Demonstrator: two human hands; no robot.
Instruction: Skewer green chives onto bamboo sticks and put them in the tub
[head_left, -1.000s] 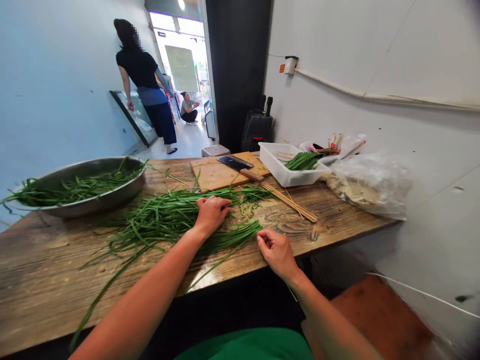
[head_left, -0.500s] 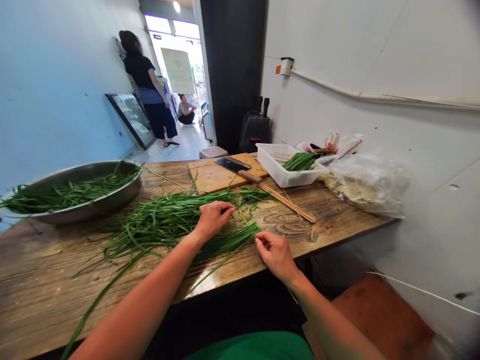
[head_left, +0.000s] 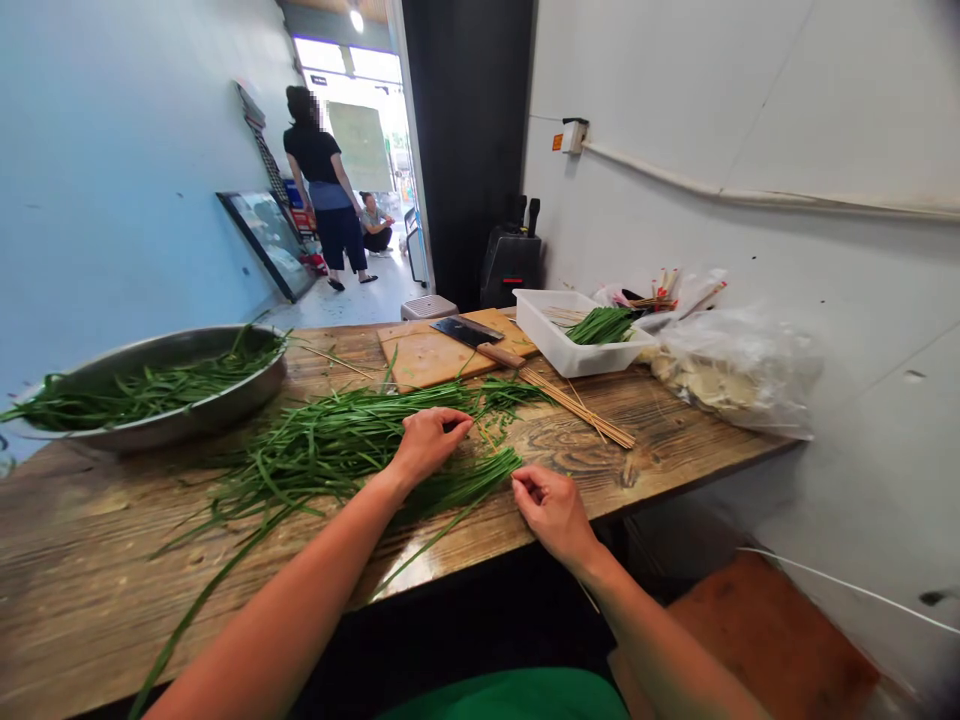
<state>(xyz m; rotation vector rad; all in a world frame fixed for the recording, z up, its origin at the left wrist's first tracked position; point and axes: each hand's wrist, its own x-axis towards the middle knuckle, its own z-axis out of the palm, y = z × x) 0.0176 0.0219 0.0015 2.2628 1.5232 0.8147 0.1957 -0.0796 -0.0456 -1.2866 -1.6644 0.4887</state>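
Note:
Cut green garlic chives (head_left: 337,430) lie in a loose pile across the wooden table. My left hand (head_left: 433,440) rests over their right end, thumb and fingertips pinched together; whatever is between them is too small to make out. A neater bunch of chives (head_left: 480,478) lies nearer the table's front edge, its cut ends toward my right hand (head_left: 553,508). That hand is closed, its fingertips beside those ends. A thin pale stick (head_left: 589,597), like a bamboo skewer, shows below the right wrist and appears to run up into the grip, mostly hidden.
A steel basin (head_left: 187,415) of chives stands at left. Behind the pile, a cleaver (head_left: 469,333) lies on a cutting board (head_left: 412,365), with bamboo skewers (head_left: 581,408) beside it. Farther right are a white tub (head_left: 559,350) and a plastic bag (head_left: 742,370). Two people are near the doorway.
Both hands keep nearly the same pose and place. The standing person in the background has stepped to the right, toward the doorway. The view has shifted very slightly.

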